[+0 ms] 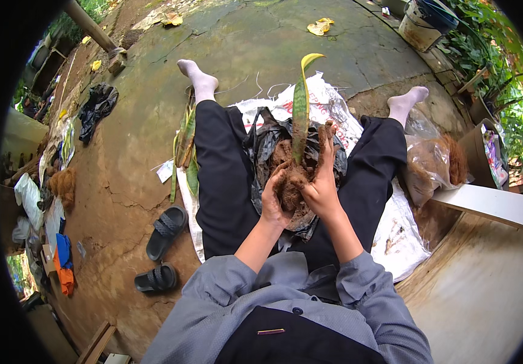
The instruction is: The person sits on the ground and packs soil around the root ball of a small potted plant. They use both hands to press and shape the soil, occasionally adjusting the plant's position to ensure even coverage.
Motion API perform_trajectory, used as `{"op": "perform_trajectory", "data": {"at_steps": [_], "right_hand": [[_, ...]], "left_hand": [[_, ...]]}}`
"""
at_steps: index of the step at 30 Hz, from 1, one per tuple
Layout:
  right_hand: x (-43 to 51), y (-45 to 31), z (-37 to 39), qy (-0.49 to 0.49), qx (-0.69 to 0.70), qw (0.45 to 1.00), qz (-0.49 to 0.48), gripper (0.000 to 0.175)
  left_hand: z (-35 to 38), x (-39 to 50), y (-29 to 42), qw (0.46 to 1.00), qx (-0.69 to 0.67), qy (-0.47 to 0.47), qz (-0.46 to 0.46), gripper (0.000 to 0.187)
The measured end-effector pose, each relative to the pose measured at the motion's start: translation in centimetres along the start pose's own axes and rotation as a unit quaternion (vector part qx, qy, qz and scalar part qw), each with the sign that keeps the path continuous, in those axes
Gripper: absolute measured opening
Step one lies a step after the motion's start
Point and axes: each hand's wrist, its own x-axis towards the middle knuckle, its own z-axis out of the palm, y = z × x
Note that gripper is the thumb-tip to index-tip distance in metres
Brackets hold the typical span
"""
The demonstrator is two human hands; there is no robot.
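A single snake plant leaf (300, 111) with yellow edges stands upright, its base set in a ball of wet brown soil (292, 193). My left hand (274, 198) cups this ball from the left. From the other side my right hand (323, 184) presses against it, thumb across the soil and muddy fingers pointing up. Below both hands lies an opened black plastic bag (261, 159) with more soil (282, 152) in it. The bag rests between my legs on a white woven sack (334, 102) that bears red print.
Several cut snake plant leaves (185, 141) lie left of my leg, near black sandals (167, 232). A clear bag of brown fibre (430, 164) sits at right beside a white board (498, 207). Farther off are a bucket (425, 27) and a black plastic bag (97, 109).
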Motion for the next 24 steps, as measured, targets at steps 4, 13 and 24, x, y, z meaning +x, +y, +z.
{"op": "perform_trajectory", "data": {"at_steps": [4, 13, 24], "right_hand": [[-0.5, 2.9, -0.5, -0.078, -0.024, 0.991, 0.106, 0.076], [-7.2, 10.9, 4.1, -0.284, -0.263, 0.898, 0.208, 0.064], [-6.8, 10.2, 4.4, -0.285, -0.264, 0.861, 0.329, 0.078]], "left_hand": [[-3.9, 1.6, 1.2, 0.99, -0.121, -0.017, -0.076, 0.045], [-14.1, 2.2, -0.3, 0.986, -0.117, 0.072, -0.097, 0.042], [-14.6, 2.7, -1.1, 0.993, -0.036, 0.07, -0.089, 0.043]]}}
